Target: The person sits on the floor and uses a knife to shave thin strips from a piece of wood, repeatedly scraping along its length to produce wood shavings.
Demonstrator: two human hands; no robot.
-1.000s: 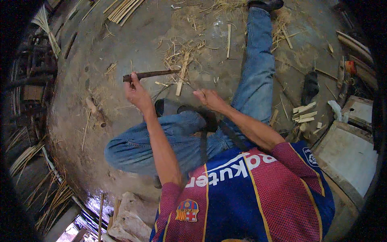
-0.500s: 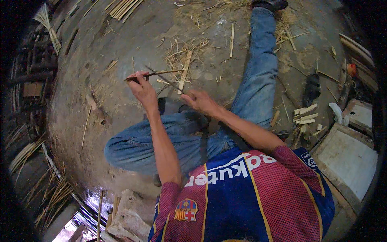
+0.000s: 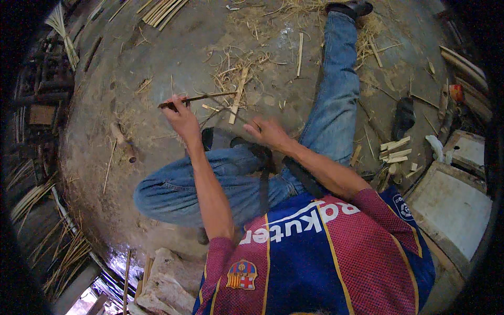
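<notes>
My left hand [image 3: 184, 122] is closed around a thin, dark brown strip [image 3: 202, 97] that reaches rightward across the floor scraps and turns paler at its far end. My right hand [image 3: 266, 131] is curled above my bent leg. From its fingers a slim dark length, smeared by motion, runs up and left toward the strip; whether it is a blade or a stick I cannot tell. Below the strip's right end lies a flat, pale piece of split wood or bamboo [image 3: 240, 95] among curly shavings [image 3: 226, 73].
My jeans-clad right leg [image 3: 336, 94] stretches forward; the left is folded. A bamboo tube [image 3: 123, 143] lies at left. Short split pieces [image 3: 395, 150] and a framed board [image 3: 446, 207] are at right. Long slats [image 3: 160, 11] lie at the far edge.
My left hand has shifted slightly left with the brown strip. My right hand has moved a little right, and the slim dark length in it has drawn back from the strip.
</notes>
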